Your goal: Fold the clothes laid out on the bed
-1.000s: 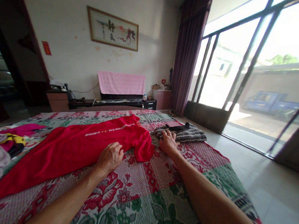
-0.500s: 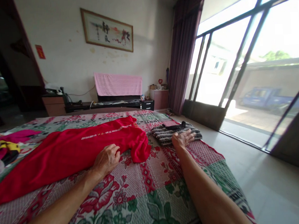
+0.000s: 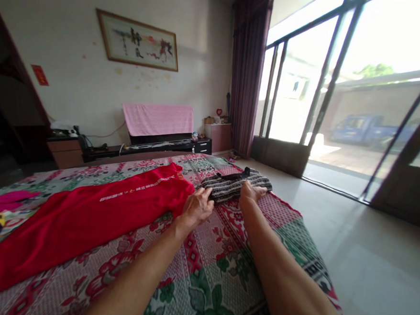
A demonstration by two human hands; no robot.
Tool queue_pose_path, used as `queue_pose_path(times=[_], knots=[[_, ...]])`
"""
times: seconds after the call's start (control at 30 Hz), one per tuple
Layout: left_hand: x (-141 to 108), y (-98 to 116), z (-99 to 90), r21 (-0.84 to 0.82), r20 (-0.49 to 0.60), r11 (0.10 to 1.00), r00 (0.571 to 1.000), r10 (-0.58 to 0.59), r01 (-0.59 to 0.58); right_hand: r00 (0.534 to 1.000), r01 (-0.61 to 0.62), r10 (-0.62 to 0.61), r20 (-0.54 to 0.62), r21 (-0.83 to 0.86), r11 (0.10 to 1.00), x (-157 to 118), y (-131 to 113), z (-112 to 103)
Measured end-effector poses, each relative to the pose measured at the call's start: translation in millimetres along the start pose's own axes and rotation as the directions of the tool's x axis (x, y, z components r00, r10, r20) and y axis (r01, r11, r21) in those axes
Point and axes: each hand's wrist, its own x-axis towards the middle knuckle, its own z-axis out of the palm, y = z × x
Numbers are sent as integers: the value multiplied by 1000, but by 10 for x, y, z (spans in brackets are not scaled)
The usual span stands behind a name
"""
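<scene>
Both hands at the folded striped garment (image 3: 233, 184), which lies near the far right corner of the floral bedspread (image 3: 211, 282), just beside the red shirt (image 3: 92, 216). Left hand (image 3: 198, 207) pinches its near-left edge, fingers curled. Right hand (image 3: 252, 192) rests on the near-right edge, fingers bent; grip can't tell. Best bet: keep hold even on both sides, move slow & level so folds stay square w/o snagging the shirt.

Red garment (image 3: 92, 216), floral pink-green bedspread (image 3: 211, 272) — folded cloth (image 3: 229, 185) seemingly black-and-white striped.
</scene>
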Motion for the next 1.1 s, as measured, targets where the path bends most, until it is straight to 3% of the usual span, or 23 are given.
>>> queue_pose_path(times=[0.1,0.2,0.27,0.33,0.5,0.67,0.73,0.8,0.97,1.1], knots=[[72,129,102,-1,96,996,992,-84,85,976,-208,217,-31,188,960,91,35,42],[90,166,208,28,143,991,981,-134,131,901,-418,432,38,339,843,186,68,89],[98,168,269,29,142,991,980,-137,134,861,-491,502,87,406,771,252,84,122],[112,168,313,13,140,991,981,-134,133,862,-476,501,83,475,740,320,94,155],[198,188,348,-46,131,992,985,-110,117,921,-304,390,12,648,698,493,32,197],[333,217,364,-88,78,991,992,-95,102,971,-145,241,15,835,531,701,-178,158],[383,227,380,-89,57,990,993,-104,109,980,-95,197,-7,859,502,777,-211,165],[422,240,402,-82,86,989,990,-113,120,976,-106,217,-9,853,512,830,-168,209],[480,254,481,-36,163,993,981,-109,116,925,-275,376,49,769,577,880,128,414],[514,217,521,-24,142,994,984,-105,109,934,-266,354,45,750,606,899,241,474]])
